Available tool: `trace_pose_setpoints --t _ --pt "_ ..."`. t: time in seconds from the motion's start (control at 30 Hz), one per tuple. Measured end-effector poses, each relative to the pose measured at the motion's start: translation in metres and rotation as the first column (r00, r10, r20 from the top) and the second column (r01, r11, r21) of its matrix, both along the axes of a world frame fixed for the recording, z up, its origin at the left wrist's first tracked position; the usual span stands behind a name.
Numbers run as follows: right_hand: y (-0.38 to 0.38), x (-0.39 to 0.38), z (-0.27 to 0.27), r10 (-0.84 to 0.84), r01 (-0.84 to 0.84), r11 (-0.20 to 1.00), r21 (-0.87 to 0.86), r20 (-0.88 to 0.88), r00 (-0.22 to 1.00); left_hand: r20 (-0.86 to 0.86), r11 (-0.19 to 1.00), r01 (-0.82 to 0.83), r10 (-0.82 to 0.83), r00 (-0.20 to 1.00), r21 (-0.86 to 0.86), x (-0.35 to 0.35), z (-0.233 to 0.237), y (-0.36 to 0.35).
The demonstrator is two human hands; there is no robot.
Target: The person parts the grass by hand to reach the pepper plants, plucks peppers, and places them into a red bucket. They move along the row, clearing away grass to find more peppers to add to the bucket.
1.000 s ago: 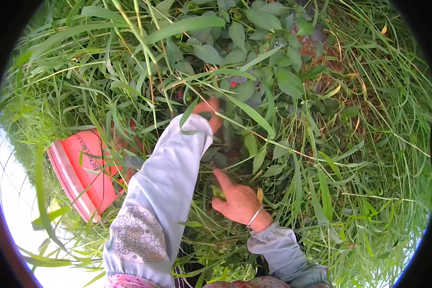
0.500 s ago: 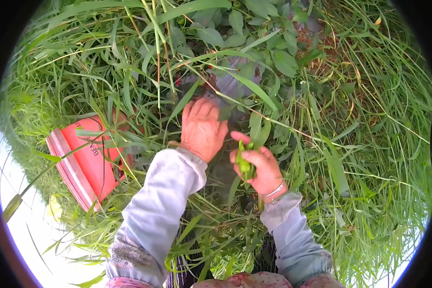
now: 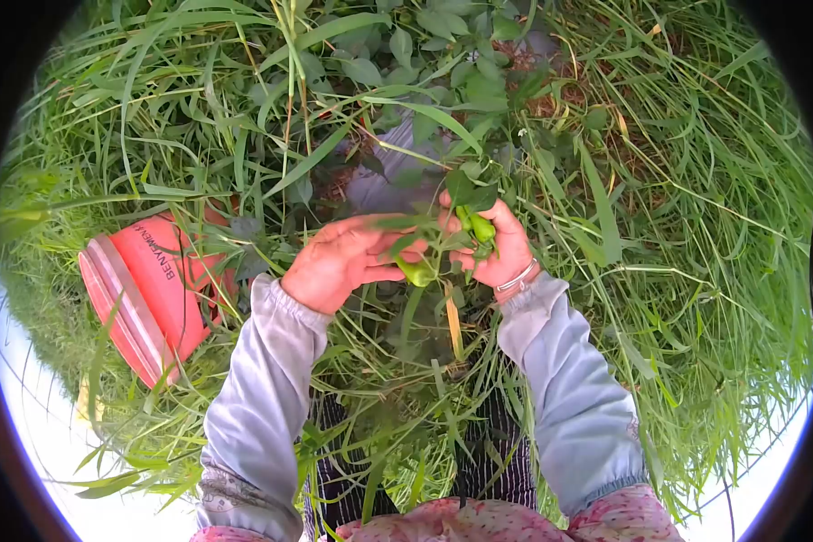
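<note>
My left hand [image 3: 330, 262] has come back from the leaves, its fingers now narrowed on a pepper [image 3: 415, 273], close beside my right hand [image 3: 508, 242], whose curled fingers still hold other peppers [image 3: 481, 228]; both hands now have produce. Beyond my fingertips lies grey sheeting [image 3: 393, 176]; well left, the bucket [image 3: 158, 285] leans in grass [image 3: 90, 199].

The bucket [image 3: 158, 294] is pinkish red, the striped trousers [image 3: 497, 443] dark.
</note>
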State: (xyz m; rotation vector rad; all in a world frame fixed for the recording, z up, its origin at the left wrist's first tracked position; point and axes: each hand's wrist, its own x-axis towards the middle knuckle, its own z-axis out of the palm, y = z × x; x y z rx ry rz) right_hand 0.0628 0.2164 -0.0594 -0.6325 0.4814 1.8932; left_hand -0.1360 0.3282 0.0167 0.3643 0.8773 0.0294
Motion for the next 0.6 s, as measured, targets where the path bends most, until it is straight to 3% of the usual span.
trace_pose_setpoints --t 0.07,0.1,0.17,0.2,0.3,0.33,0.43,0.47,0.57,0.6 --pt "-0.002 0.001 0.002 -0.002 0.002 1.000 0.001 -0.063 0.998 0.099 0.998 -0.032 0.038 0.994 -0.063 0.001 -0.010 -0.007" --pt "-0.004 0.001 0.002 -0.002 0.002 1.000 0.000 -0.098 0.995 0.128 1.000 -0.023 0.025 0.991 -0.016 0.001 -0.013 -0.012" --pt "-0.008 -0.005 0.001 -0.008 0.007 0.998 -0.064 -0.011 1.000 0.181 0.997 -0.003 -0.010 0.983 0.074 0.004 -0.019 -0.025" --pt "-0.009 -0.007 0.001 -0.013 0.014 0.995 -0.098 0.012 1.000 0.194 1.000 0.015 -0.014 0.981 -0.005 0.000 -0.025 -0.029" --pt "-0.013 -0.011 -0.008 -0.016 0.016 0.998 -0.055 0.008 1.000 0.098 0.997 -0.004 -0.004 0.995 0.080 0.001 -0.012 -0.039" --pt "-0.013 -0.013 -0.010 -0.008 0.009 0.998 -0.064 0.020 1.000 0.081 0.982 0.062 -0.078 0.994 0.181 0.001 -0.006 -0.040" --pt "-0.015 -0.015 -0.009 -0.020 0.019 0.997 -0.071 -0.013 1.000 -0.251 0.801 0.240 -0.116 0.961 0.549 0.006 0.012 -0.043" --pt "-0.013 -0.015 -0.006 -0.037 0.036 0.997 -0.075 -0.019 0.999 -0.217 0.806 0.190 -0.079 0.973 0.560 0.004 0.011 -0.044" --pt "-0.010 -0.015 0.000 -0.057 0.054 0.995 -0.089 -0.025 0.998 -0.380 0.640 0.349 -0.096 0.920 0.684 0.004 0.003 -0.049" --pt "-0.009 -0.014 0.001 -0.056 0.054 0.994 -0.093 -0.025 0.998 -0.433 0.552 0.364 -0.006 0.901 0.750 0.005 0.003 -0.051"
